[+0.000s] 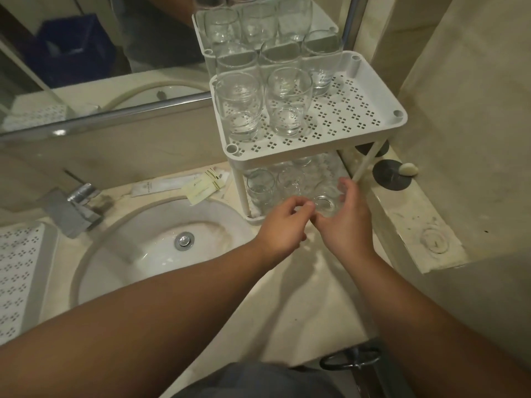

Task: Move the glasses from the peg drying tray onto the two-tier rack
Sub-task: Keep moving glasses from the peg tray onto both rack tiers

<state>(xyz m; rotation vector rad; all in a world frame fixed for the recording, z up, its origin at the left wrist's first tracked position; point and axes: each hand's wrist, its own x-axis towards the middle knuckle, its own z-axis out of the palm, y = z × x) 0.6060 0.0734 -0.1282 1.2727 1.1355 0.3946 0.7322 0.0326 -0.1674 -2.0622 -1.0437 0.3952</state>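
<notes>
The right hand (pixel 343 219) cups a glass (pixel 326 201) at the rack's (pixel 316 150) lower tier, likely seating it beside others. The left hand (pixel 283 222), fingers loosely curled and empty, hovers just beside. More glasses stand above both hands on the top tier; the tray (pixel 20 271) lies far left.

dim beige stone counter (pixel 301 305), round sink (pixel 120 254), wall mirror (pixel 86 53) behind
</notes>
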